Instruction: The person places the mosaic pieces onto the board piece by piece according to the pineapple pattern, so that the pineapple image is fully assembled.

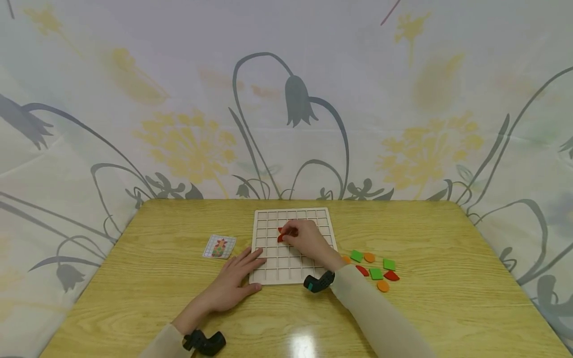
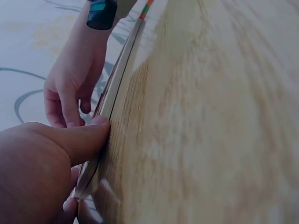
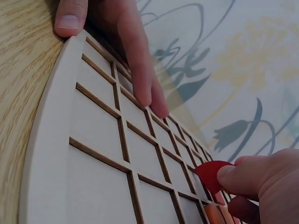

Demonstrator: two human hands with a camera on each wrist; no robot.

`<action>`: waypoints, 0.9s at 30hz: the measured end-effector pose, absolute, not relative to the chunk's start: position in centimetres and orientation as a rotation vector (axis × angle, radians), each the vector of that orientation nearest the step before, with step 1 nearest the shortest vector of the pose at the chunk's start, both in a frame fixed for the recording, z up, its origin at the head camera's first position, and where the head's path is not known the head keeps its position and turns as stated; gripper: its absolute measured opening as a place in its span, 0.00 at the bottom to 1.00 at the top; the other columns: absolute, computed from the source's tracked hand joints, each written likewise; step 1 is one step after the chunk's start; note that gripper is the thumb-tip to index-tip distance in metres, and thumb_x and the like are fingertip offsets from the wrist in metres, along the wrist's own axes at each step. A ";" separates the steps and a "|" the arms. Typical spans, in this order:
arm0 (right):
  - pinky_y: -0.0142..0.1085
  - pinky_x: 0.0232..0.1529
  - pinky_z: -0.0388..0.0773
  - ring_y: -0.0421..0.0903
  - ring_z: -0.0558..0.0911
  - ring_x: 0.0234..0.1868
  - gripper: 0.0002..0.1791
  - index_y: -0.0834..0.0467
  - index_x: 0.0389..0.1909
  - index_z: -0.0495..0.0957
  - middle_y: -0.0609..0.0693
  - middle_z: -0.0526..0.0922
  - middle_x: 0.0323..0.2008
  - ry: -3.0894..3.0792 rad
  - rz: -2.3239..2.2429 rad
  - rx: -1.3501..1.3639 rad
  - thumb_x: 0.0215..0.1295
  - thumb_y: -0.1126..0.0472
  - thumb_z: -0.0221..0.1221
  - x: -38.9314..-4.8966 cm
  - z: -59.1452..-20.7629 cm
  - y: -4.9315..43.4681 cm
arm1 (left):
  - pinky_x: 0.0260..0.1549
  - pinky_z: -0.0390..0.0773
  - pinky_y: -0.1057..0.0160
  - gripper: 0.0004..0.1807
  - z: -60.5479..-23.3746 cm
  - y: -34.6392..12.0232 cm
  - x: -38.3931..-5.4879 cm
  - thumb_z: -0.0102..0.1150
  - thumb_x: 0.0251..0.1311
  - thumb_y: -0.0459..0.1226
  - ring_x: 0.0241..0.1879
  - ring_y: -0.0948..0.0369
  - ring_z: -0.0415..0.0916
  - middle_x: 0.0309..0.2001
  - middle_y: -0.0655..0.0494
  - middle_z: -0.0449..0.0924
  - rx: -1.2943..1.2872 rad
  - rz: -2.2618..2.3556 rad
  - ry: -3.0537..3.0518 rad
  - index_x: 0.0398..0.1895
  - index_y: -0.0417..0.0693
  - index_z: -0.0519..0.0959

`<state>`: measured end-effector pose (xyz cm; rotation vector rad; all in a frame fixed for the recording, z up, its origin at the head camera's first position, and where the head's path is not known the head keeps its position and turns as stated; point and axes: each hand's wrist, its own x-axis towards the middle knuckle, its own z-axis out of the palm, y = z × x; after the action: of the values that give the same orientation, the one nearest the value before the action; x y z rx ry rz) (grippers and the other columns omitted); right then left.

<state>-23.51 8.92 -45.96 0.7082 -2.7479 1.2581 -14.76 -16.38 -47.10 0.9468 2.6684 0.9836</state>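
Observation:
A pale wooden grid board (image 1: 271, 273) lies on the table, divided into square cells by raised strips. Between thumb and fingers, my right hand (image 1: 308, 241) pinches a red petal-shaped piece (image 3: 211, 174) close over the cells. Just beyond it another bit of red shows on the board, and an orange piece (image 3: 214, 215) appears below the hand in the right wrist view. My left hand (image 1: 230, 284) rests over the board's near left corner with fingers spread and straight, thumb at the front edge. The right hand hides part of the board's middle.
A small picture card (image 1: 220, 246) with a coloured figure on a grid lies left of the board. To the right are loose green squares (image 1: 389, 264), orange discs (image 1: 382, 286) and red petal-shaped pieces (image 1: 391, 276). A flower-patterned curtain (image 1: 286, 149) hangs behind the table.

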 end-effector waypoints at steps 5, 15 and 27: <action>0.35 0.38 0.78 0.38 0.79 0.33 0.04 0.52 0.32 0.84 0.41 0.82 0.32 -2.759 1.163 0.741 0.62 0.63 0.69 -23.4 -46.1 9.0 | 0.67 0.41 0.30 0.32 -47.0 -16.4 -14.7 0.57 0.70 0.45 0.77 0.44 0.39 0.78 0.50 0.51 0.939 0.985 2.662 0.74 0.46 0.65; 0.36 0.39 0.78 0.40 0.79 0.34 0.03 0.51 0.35 0.87 0.42 0.84 0.33 -2.826 1.109 0.728 0.65 0.63 0.66 -23.5 -45.8 9.1 | 0.66 0.41 0.30 0.32 -46.7 -16.3 -14.6 0.57 0.70 0.45 0.77 0.43 0.39 0.78 0.50 0.51 0.931 0.982 2.659 0.74 0.46 0.65; 0.38 0.39 0.76 0.43 0.77 0.35 0.04 0.53 0.35 0.89 0.44 0.79 0.33 -2.840 0.983 0.796 0.65 0.63 0.66 -23.8 -45.7 9.2 | 0.66 0.41 0.30 0.32 -46.8 -16.3 -14.6 0.57 0.71 0.45 0.77 0.43 0.39 0.78 0.50 0.51 0.944 0.976 2.666 0.75 0.46 0.65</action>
<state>-23.83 9.22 -45.69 0.7958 -2.8401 0.9831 -14.64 -16.26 -46.78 0.9442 2.6664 0.9760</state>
